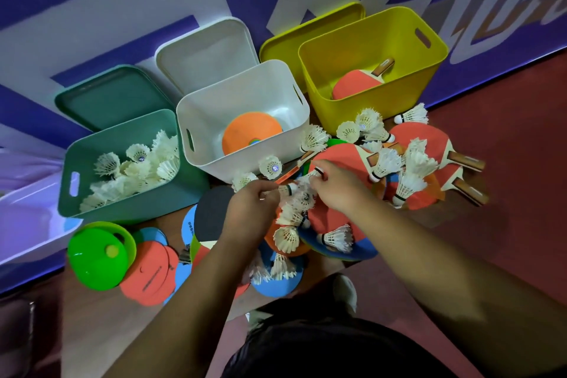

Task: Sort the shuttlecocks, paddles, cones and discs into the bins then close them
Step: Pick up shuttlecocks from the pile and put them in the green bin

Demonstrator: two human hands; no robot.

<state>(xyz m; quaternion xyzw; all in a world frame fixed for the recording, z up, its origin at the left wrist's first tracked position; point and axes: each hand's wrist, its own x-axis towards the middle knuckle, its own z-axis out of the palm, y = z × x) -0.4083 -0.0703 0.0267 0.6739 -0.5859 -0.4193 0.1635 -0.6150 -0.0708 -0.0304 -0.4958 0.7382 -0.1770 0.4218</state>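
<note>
Dark clothing fills the bottom centre of the frame, and 2 bare forearms reach up from it into a heap on the floor. At frame centre the left hand point(250, 209) curls its fingers round a bunch of shuttlecocks point(294, 202), while the right hand point(340, 190) pinches the cork end of 1 in the same bunch.

The feathers look tangled together, so I judge a quick lift could shed a few on the way to a bin, or drag along the red paddles point(429, 144) and flat discs point(150, 279) they rest on. A tight squeeze could also crush the feathers. A green cone point(98, 258) sits at lower left.

Beyond the heap stand 4 open bins. The green bin point(122, 205), left of centre, holds many sorted shuttlecocks point(135, 169). The white bin point(214, 120) in the middle holds an orange cone point(248, 132). The yellow bin point(352, 120), upper right, holds 1 red paddle point(359, 83). A purple bin point(27, 224) at the far left is cut off; I cannot tell its contents. Farthest back, 3 matching lids point(208, 55) lie behind their bins.
</note>
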